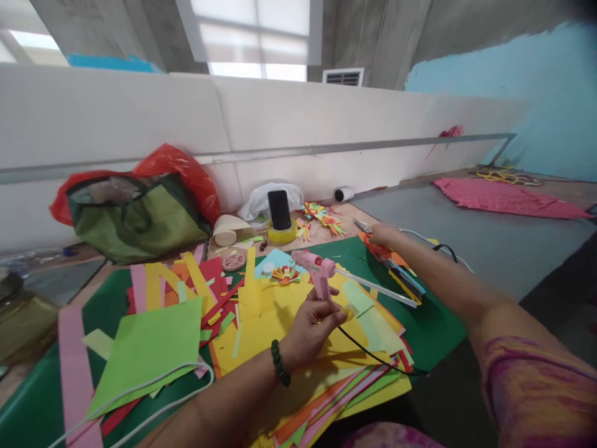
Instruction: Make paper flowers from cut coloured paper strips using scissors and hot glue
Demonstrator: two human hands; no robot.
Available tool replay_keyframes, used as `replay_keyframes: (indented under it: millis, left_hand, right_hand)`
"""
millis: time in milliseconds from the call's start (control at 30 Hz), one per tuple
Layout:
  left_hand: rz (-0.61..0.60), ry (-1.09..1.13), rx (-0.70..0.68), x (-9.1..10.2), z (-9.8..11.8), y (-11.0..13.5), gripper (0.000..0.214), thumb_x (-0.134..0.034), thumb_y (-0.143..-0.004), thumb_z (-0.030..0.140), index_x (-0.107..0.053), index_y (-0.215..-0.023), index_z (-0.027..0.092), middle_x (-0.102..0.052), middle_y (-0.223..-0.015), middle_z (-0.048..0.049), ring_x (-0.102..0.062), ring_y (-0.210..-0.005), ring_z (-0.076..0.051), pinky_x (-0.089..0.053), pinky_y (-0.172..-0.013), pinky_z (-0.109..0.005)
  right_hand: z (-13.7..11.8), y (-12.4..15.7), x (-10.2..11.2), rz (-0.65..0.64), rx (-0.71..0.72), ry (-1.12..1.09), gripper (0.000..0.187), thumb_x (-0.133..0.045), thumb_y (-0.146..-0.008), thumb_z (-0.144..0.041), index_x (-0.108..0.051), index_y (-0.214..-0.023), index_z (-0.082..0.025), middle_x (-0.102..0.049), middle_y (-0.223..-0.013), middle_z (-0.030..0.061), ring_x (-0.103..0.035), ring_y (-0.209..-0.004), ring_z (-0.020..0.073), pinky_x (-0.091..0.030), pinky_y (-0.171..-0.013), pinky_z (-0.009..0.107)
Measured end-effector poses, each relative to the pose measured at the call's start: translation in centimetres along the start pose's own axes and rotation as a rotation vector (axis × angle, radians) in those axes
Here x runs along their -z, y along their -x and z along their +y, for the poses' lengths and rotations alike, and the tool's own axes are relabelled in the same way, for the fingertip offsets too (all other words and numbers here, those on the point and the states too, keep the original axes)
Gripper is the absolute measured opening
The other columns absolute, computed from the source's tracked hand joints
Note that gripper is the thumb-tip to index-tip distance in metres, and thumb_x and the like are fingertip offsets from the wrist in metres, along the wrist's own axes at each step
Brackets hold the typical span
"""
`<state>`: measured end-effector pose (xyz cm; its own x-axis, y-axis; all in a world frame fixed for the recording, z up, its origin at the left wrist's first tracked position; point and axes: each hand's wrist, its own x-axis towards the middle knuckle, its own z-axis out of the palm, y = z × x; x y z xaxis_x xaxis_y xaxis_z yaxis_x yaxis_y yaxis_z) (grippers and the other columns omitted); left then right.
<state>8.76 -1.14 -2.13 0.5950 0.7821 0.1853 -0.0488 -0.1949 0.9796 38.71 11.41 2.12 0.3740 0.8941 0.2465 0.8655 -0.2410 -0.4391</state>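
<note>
My left hand (314,323), with a green bead bracelet at the wrist, is closed around the handle of a pink glue gun (319,274). A long clear glue stick (377,287) juts from the back of the gun, and a black cord (368,353) trails below. My right arm stretches forward; my right hand (383,235) is over the far end of an orange tray (373,247) holding several slim tools or pens (405,280). A metal tool tip (361,225) shows just beyond that hand. Its fingers are too small and blurred to read. Under the gun lies a paper flower (284,275).
Yellow sheets (261,336) and a green sheet (149,348) cover much of the green mat (438,320). Behind are a phone (278,210) on a yellow tape roll (282,234), finished paper flowers (326,218) and a green bag (135,218). A white cable (186,367) crosses the left front.
</note>
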Motion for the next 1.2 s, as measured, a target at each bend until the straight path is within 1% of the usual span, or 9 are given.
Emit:
replay_keyframes:
  millis: [133, 200, 267, 367, 467, 600, 733, 967, 1200]
  left_hand:
    - [0.069, -0.036, -0.021, 0.1, -0.1, -0.3, 0.039, -0.067, -0.076, 0.055, -0.070, -0.063, 0.018, -0.064, -0.096, -0.0121, -0.050, -0.114, -0.030, -0.042, -0.096, -0.038]
    - [0.070, -0.044, -0.038, -0.1, -0.2, -0.4, 0.037, -0.067, -0.076, 0.053, -0.069, -0.062, 0.018, -0.064, -0.093, -0.0109, -0.052, -0.110, -0.029, -0.042, -0.095, -0.038]
    - [0.047, -0.063, -0.047, -0.4, -0.3, -0.4, 0.036, -0.067, -0.076, 0.051, -0.068, -0.061, 0.018, -0.065, -0.090, -0.0097, -0.055, -0.103, -0.028, -0.044, -0.091, -0.037]
    - [-0.004, -0.129, -0.034, -1.0, -0.3, -0.1, 0.034, -0.067, -0.076, 0.049, -0.069, -0.061, 0.018, -0.064, -0.082, -0.0085, -0.057, -0.092, -0.026, -0.045, -0.087, -0.037]
    - [-0.054, -0.144, -0.037, -1.3, 0.1, 0.4, 0.034, -0.067, -0.075, 0.050, -0.072, -0.065, 0.018, -0.065, -0.083, -0.0088, -0.057, -0.087, -0.024, -0.045, -0.085, -0.036]
    - [0.010, 0.007, -0.014, -0.5, 0.9, 0.5, 0.038, -0.070, -0.072, 0.053, -0.067, -0.060, 0.017, -0.063, -0.079, -0.0067, -0.057, -0.086, -0.021, -0.044, -0.083, -0.032]
    - [0.092, 0.238, 0.218, 1.0, 0.9, -0.3, 0.045, -0.074, -0.063, 0.059, -0.063, -0.063, 0.016, -0.048, -0.057, 0.0023, -0.042, -0.056, -0.010, -0.037, -0.058, -0.025]
    - [0.072, 0.352, 0.324, 1.3, 0.8, -1.0, 0.045, -0.083, -0.052, 0.053, -0.064, -0.065, 0.014, -0.052, -0.059, 0.0025, -0.047, -0.057, -0.009, -0.036, -0.058, -0.023]
    - [0.048, 0.235, 0.269, 0.5, 1.2, -0.4, 0.039, -0.079, -0.060, 0.050, -0.068, -0.062, 0.013, -0.056, -0.056, 0.0005, -0.047, -0.058, -0.010, -0.037, -0.059, -0.024]
  right_hand:
    - [-1.9, 5.8, 0.7, -0.269, 0.136, -0.077, 0.016, -0.072, -0.078, -0.031, -0.075, -0.080, -0.016, -0.074, -0.081, 0.0056, -0.068, -0.086, 0.0242, -0.052, -0.077, 0.032]
    - [-3.8, 9.8, 0.9, -0.494, 0.325, -0.351, 0.025, -0.066, -0.080, -0.040, -0.075, -0.094, -0.021, -0.075, -0.091, 0.0016, -0.068, -0.088, 0.0223, -0.052, -0.076, 0.031]
    - [-6.0, 13.7, 0.7, -0.576, 0.406, -0.632, 0.033, -0.068, -0.075, -0.044, -0.072, -0.098, -0.021, -0.074, -0.097, 0.0028, -0.067, -0.090, 0.0231, -0.052, -0.078, 0.033]
    - [-8.8, 17.4, -0.2, -0.582, 0.333, -0.786, 0.025, -0.066, -0.074, -0.044, -0.066, -0.070, -0.019, -0.068, -0.072, 0.0012, -0.062, -0.069, 0.0182, -0.050, -0.065, 0.030]
    - [-9.7, 18.2, -1.0, -0.600, 0.093, -0.957, 0.028, -0.069, -0.067, -0.045, -0.064, -0.069, -0.017, -0.066, -0.066, 0.0013, -0.059, -0.061, 0.0157, -0.048, -0.058, 0.028]
    - [-8.1, 16.6, 0.3, -0.344, 0.015, -0.963, 0.037, -0.066, -0.067, -0.053, -0.066, -0.066, -0.016, -0.067, -0.062, 0.0041, -0.060, -0.059, 0.0161, -0.048, -0.056, 0.028]
    - [-5.3, 15.9, 3.4, -0.004, 0.038, -0.843, 0.035, -0.070, -0.067, -0.051, -0.060, -0.055, -0.019, -0.062, -0.054, 0.0029, -0.054, -0.049, 0.0137, -0.043, -0.048, 0.026]
    - [-2.0, 19.2, 5.5, -0.025, -0.015, -0.876, 0.034, -0.080, -0.062, -0.047, -0.058, -0.059, -0.020, -0.055, -0.049, -0.0014, -0.048, -0.044, 0.0118, -0.038, -0.040, 0.024]
    - [-3.3, 20.5, 4.1, 0.001, -0.073, -0.879, 0.036, -0.074, -0.067, -0.052, -0.063, -0.074, -0.018, -0.061, -0.054, 0.0003, -0.049, -0.041, 0.0110, -0.039, -0.038, 0.024]
